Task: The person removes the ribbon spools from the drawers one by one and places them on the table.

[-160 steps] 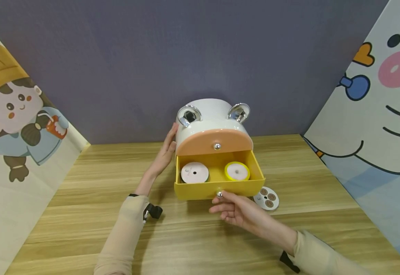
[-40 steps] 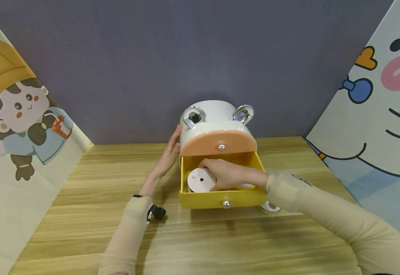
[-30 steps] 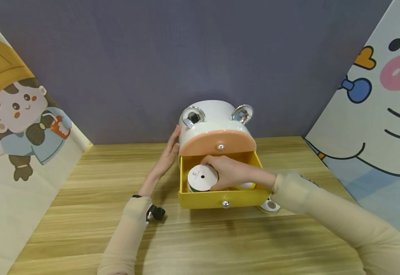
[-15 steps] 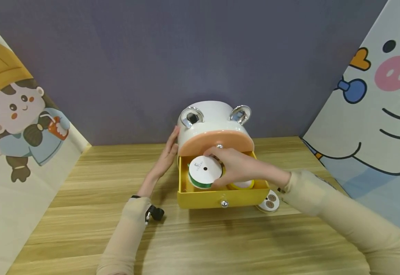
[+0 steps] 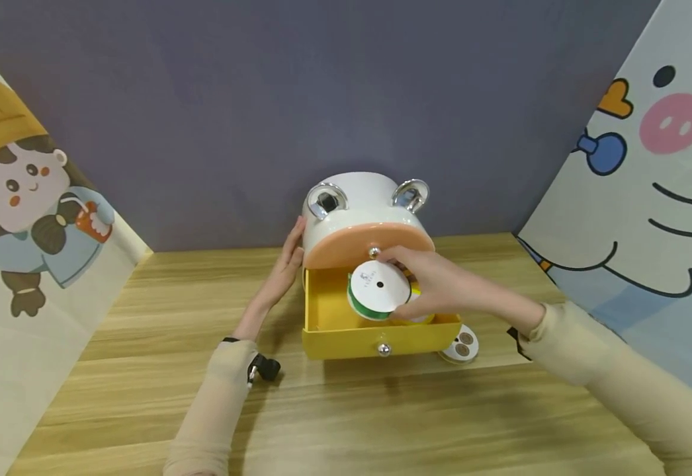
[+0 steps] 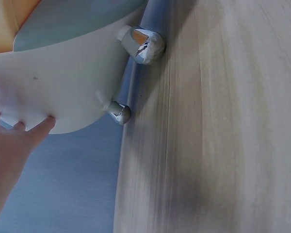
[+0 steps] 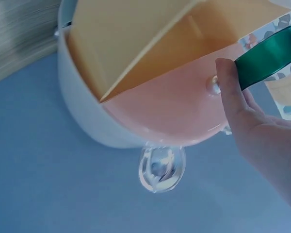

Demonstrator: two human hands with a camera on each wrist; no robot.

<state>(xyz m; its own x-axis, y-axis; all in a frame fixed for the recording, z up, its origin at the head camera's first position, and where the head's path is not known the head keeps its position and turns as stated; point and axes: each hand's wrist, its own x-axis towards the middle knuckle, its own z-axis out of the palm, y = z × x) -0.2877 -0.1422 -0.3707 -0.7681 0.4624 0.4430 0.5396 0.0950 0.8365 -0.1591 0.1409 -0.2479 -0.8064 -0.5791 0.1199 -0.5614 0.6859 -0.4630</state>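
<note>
In the head view my right hand [image 5: 441, 284] grips a spool of green ribbon [image 5: 380, 286] with white disc ends, thumb and fingers at its rim. The spool is above the pulled-out yellow drawer [image 5: 346, 342], slightly tilted. Behind it, partly covered, a yellow spool [image 5: 420, 318] lies in the drawer's right side. The right wrist view shows the green ribbon [image 7: 266, 57] between the fingertips. My left hand [image 5: 283, 268] rests with extended fingers against the left side of the white cabinet [image 5: 360, 192]; the left wrist view shows its fingertips touching the white wall [image 6: 63, 97].
An orange upper drawer [image 5: 346, 246] with a silver knob is closed above the yellow one. A white disc with brown circles [image 5: 462, 345] lies on the wooden table [image 5: 346, 423], right of the drawer. Two silver ears stick up from the cabinet. A grey wall stands behind.
The right hand went from the drawer knob into the drawer, took hold of the green ribbon spool, and lifted it up and to the right. The left hand stays at the cabinet's side.
</note>
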